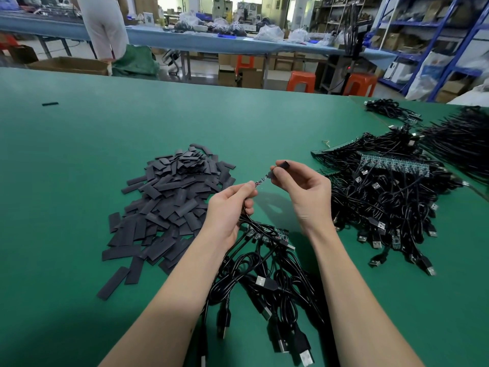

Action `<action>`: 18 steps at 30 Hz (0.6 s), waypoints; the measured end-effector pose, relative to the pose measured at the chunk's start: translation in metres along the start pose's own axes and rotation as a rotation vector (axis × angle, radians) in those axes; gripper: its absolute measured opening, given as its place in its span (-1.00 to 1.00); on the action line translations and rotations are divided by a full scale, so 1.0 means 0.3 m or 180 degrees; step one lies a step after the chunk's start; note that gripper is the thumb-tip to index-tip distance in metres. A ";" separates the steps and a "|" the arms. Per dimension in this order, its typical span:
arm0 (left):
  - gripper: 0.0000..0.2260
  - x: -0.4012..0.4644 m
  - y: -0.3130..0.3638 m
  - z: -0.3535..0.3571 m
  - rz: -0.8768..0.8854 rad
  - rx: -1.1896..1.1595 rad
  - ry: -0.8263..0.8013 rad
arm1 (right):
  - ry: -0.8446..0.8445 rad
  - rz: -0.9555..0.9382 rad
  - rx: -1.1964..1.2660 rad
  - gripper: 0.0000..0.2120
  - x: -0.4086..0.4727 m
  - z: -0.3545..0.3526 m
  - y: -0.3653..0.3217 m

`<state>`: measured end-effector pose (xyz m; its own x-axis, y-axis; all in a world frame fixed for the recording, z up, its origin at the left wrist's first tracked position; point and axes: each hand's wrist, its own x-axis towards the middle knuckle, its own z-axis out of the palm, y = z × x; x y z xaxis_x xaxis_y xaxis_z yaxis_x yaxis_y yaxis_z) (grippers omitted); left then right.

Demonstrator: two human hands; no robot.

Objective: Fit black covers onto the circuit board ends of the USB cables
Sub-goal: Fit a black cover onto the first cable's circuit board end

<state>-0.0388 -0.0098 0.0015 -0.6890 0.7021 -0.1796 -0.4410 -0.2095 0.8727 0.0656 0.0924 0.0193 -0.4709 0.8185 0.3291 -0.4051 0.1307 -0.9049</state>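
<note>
We sit at a green table in a bright workshop. Across the aisle runs a long blue-topped bench piled with plastic bags. Beneath it we see cardboard boxes and orange stools on a pale floor. At far right stand blue shelving racks full of cartons. A person in light clothes stands far left.

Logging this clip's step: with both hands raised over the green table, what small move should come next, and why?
Probably slide the black sleeve-like cover pinched in the right hand further along the narrow circuit board strip that the left hand holds. Its mouth seems to sit at the strip's far end, most of the board still shows bare between the hands.
</note>
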 end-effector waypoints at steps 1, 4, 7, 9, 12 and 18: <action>-0.94 -0.002 0.001 0.000 0.0006 0.0008 -0.0009 | 0.0028 -0.0019 -0.0031 -0.87 0.000 0.000 0.001; -0.94 -0.004 0.005 0.003 0.0000 -0.0040 -0.0027 | 0.0054 -0.0063 -0.0080 -0.88 -0.001 0.000 0.004; -0.94 -0.007 0.008 0.005 -0.0015 -0.0059 -0.0043 | -0.0005 -0.0075 -0.0048 -0.90 0.002 -0.001 0.004; -0.94 -0.008 0.009 0.005 -0.0027 -0.0079 -0.0039 | -0.0082 -0.0020 0.0030 -0.89 0.005 -0.005 0.004; -0.94 -0.009 0.011 0.007 -0.0028 -0.0124 -0.0029 | -0.0275 0.0093 0.0061 -0.87 0.005 -0.010 0.009; -0.95 -0.013 0.012 0.011 -0.0013 -0.0056 -0.0083 | -0.0287 0.0219 0.0001 -0.86 0.009 -0.016 0.013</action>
<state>-0.0358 -0.0112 0.0068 -0.6721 0.7205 -0.1709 -0.4538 -0.2184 0.8639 0.0666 0.0979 0.0155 -0.5663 0.7718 0.2892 -0.3697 0.0758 -0.9261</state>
